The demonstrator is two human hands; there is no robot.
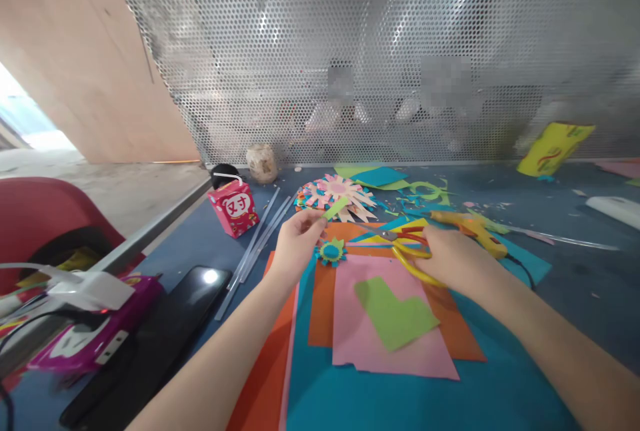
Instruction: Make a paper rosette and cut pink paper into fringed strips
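Observation:
Between the fingers of my left hand (300, 241) is a small light green paper strip (336, 208), pinched at its lower end. My right hand (443, 251) grips scissors (411, 263) with yellow and red handles, their blades pointing left towards the strip but apart from it. Just below the strip lies a small teal and green paper flower (331, 252). Under both hands are stacked coloured sheets, with a pink sheet (350, 344) on orange paper (323, 304) and a notched green piece (395, 318) on top. Behind the strip sit pink fringed paper flowers (345, 192).
Left of the sheets lie clear glue sticks (260, 238), a red box (233, 208), a black phone (155, 351) and a purple power strip (100, 331). A yellow glue gun (477, 231) rests near my right hand. A perforated metal panel (300, 31) closes off the back.

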